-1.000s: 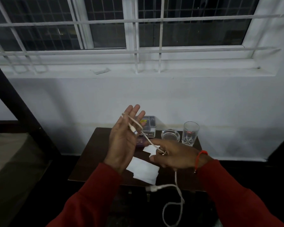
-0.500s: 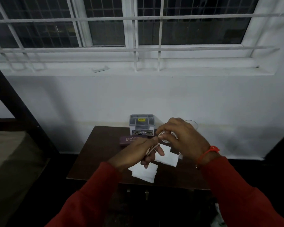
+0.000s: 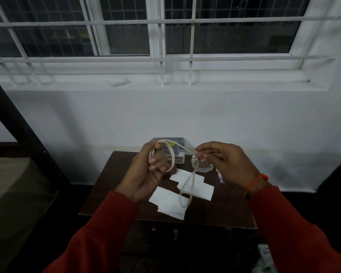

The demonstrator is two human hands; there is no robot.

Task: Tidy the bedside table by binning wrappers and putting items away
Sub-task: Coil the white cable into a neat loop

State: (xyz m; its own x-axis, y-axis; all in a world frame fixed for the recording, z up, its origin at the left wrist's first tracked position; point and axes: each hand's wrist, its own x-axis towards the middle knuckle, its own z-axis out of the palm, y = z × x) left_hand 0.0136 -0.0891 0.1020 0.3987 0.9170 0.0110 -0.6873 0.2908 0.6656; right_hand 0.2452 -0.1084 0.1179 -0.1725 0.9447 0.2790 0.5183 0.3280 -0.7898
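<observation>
While winding: the person is coiling a white cable [image 3: 172, 154] above the bedside surface [image 3: 114, 186], both hands raised over it.
Left grip: the left hand [image 3: 146, 174] is grasping the gathered loops, fingers curled round them.
Right grip: the right hand [image 3: 227, 164] is pinching the cable's free run, with one slack loop hanging down between the hands over the papers.
Cable end: a plug [image 3: 220, 177] is dangling just below the right hand.
Done: nothing is showing as binned or stowed yet, judging by how things are lying.
Left: the white wrappers [image 3: 169, 201] are lying on the surface's middle; a clear lidded box [image 3: 180, 141] and a glass dish [image 3: 204, 168] are standing at its back; the cable is needing a place once coiled.
</observation>
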